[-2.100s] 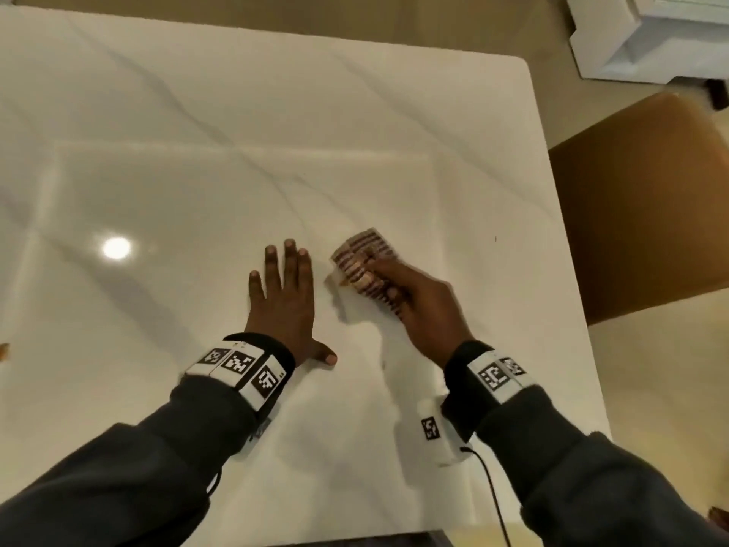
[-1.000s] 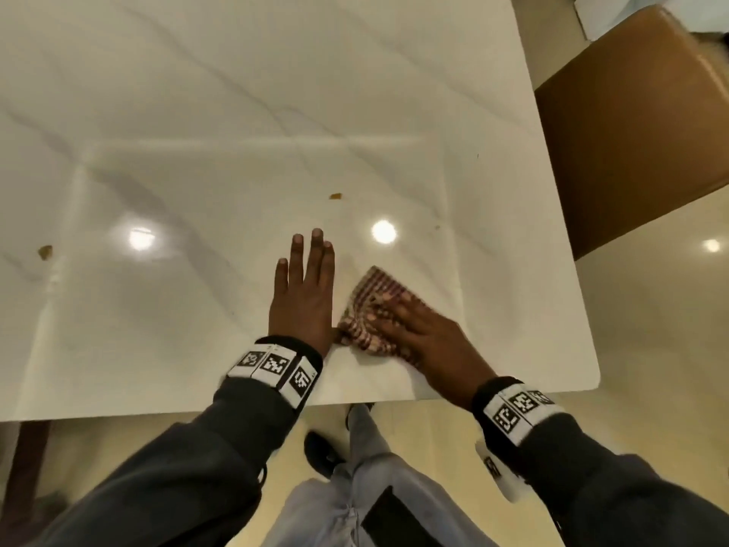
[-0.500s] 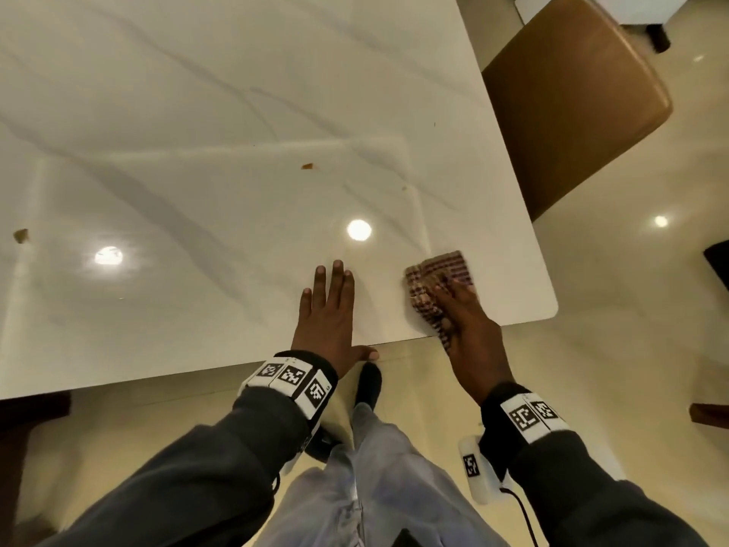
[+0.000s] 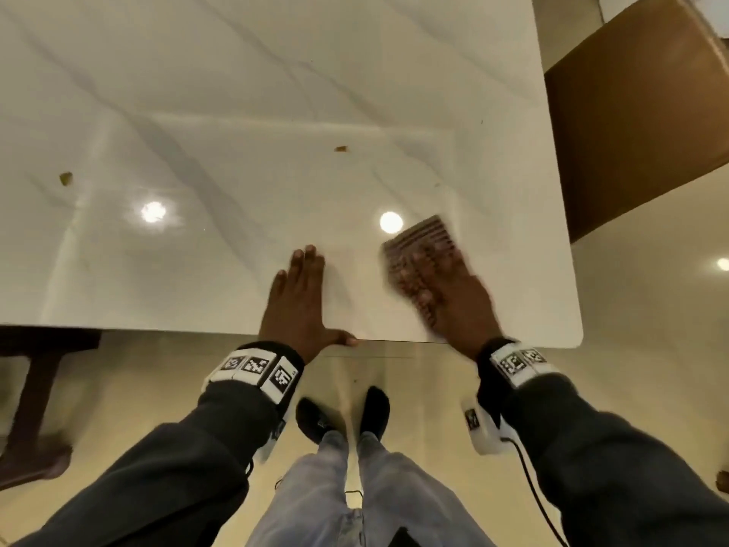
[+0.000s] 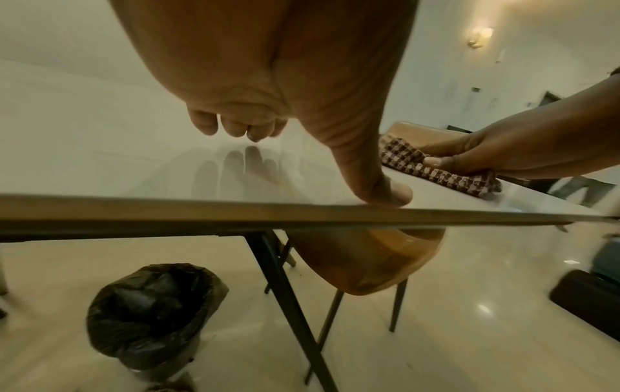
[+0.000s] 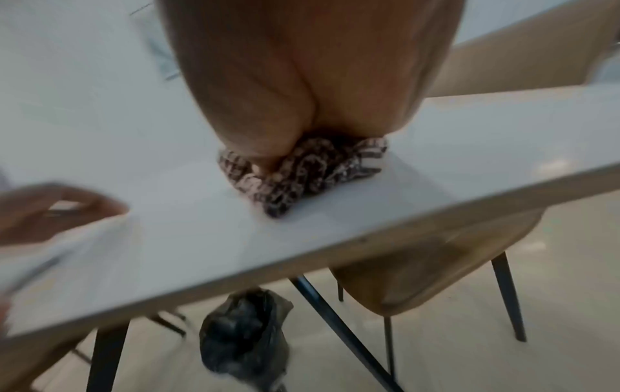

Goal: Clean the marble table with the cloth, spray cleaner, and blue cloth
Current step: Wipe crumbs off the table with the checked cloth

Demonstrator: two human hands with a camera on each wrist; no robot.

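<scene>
The glossy white marble table [image 4: 244, 96] with grey veins carries two small brown crumbs [image 4: 65, 178], one toward its left edge and one near the middle. Near the front right corner the right hand [image 4: 453, 298] presses a crumpled brown-and-white checked cloth [image 4: 424, 240] flat, fingers spread on it, though blur hides the thumb. Beside it, apart, the left hand [image 4: 298, 298] lies open, palm down at the front edge. A tan chair [image 4: 639, 112] stands at the right edge; a black-bagged bin [image 5: 151, 315] sits underneath.
</scene>
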